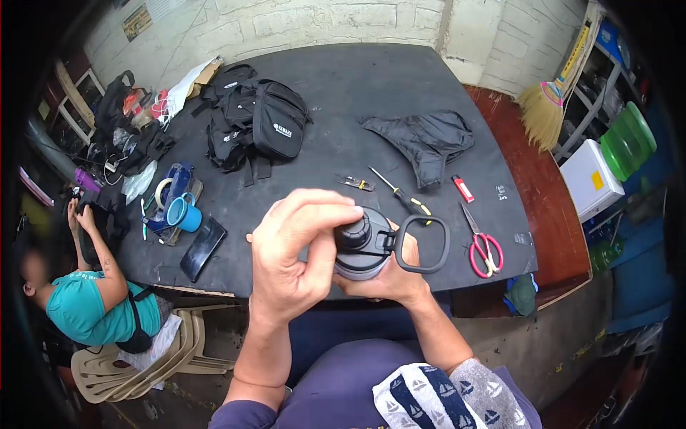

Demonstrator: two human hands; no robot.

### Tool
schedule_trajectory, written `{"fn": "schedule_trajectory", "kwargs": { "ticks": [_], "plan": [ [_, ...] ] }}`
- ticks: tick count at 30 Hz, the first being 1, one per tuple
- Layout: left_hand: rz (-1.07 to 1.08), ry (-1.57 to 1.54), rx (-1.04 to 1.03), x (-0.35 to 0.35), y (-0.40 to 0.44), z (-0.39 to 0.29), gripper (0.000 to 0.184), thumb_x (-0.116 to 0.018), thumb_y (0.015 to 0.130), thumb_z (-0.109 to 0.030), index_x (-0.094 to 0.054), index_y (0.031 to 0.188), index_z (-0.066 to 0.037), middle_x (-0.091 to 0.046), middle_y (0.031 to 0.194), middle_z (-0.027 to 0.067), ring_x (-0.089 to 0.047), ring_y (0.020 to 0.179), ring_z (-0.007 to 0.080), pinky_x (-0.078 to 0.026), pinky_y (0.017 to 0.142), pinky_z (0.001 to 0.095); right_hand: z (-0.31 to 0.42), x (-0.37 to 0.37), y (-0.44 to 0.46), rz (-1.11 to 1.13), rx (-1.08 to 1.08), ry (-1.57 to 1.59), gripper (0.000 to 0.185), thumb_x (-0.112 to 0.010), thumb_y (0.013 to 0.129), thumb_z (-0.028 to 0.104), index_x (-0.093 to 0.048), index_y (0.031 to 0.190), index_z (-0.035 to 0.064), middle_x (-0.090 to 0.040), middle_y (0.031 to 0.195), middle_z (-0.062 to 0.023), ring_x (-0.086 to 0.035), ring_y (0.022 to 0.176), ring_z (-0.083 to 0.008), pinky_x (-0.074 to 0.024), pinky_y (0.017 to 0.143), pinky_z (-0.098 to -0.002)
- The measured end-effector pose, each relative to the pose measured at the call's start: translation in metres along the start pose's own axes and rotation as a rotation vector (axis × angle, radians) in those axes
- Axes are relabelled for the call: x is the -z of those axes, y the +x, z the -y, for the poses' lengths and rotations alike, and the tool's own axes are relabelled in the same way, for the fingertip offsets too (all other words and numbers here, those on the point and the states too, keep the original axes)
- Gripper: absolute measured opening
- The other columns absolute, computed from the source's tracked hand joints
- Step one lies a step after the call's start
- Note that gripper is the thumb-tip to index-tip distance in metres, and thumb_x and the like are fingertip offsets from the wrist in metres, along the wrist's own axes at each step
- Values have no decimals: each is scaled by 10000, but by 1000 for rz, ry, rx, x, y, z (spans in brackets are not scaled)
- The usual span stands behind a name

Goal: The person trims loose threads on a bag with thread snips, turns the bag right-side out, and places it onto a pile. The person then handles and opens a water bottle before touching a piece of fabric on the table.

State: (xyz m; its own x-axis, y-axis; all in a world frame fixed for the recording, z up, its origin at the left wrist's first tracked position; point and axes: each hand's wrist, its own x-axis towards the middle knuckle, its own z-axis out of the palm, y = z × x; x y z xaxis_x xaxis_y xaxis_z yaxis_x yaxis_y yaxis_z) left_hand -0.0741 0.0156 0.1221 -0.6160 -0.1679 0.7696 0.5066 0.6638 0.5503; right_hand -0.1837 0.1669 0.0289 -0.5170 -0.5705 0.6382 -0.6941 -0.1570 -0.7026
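A water bottle with a black lid (366, 252) is held upright in front of my chest, seen from above. My right hand (396, 282) is wrapped round its body below the lid. My left hand (286, 254) is closed at the lid's left side, thumb and fingers gripping the round black spout cap (353, 233). A black carry loop (444, 247) sticks out to the right of the lid. Most of the bottle's body is hidden beneath the lid and my hands.
On the dark table (343, 86) lie a black backpack (275, 121), black cloth (429, 143), screwdriver (407, 200), utility knife (355, 183), red lighter (463, 189), scissors (486, 250), phone (204, 249) and blue mug (184, 213). A seated person (100, 304) is at the left.
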Motion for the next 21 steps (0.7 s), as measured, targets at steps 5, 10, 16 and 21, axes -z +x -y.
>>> {"fn": "schedule_trajectory", "kwargs": {
  "ticks": [5,10,16,21],
  "plan": [
    [-40,6,32,-2,-7,-8,378,-778,912,-129,-699,1251,19,-736,1131,167,-728,1055,250,-564,958,361,6,-5,3,-39,-27,17,624,-959,603,227,-735,1158,50,-766,1033,-101,-748,856,-300,-592,776,-402],
    [-82,45,139,-14,-16,-8,610,-804,919,-118,-552,1451,43,-712,1188,166,-705,1120,214,-548,1009,356,14,-3,4,14,-40,5,584,-935,645,219,-742,1171,54,-763,1030,-90,-748,878,-298,-589,777,-404],
    [-163,-257,210,-31,-20,-8,922,-876,864,-107,-342,1603,28,-669,1265,175,-671,1195,221,-527,1081,376,3,-10,-3,-17,-5,-51,601,-943,682,233,-733,1213,47,-772,1079,-92,-751,952,-281,-596,853,-397],
    [-220,-461,293,-37,-22,-4,1040,-888,844,-38,-235,1651,21,-641,1288,179,-653,1235,241,-524,1109,394,12,-11,0,-67,-41,-19,577,-925,700,250,-726,1207,57,-761,1094,-110,-742,948,-321,-584,839,-419]
  ]
}}
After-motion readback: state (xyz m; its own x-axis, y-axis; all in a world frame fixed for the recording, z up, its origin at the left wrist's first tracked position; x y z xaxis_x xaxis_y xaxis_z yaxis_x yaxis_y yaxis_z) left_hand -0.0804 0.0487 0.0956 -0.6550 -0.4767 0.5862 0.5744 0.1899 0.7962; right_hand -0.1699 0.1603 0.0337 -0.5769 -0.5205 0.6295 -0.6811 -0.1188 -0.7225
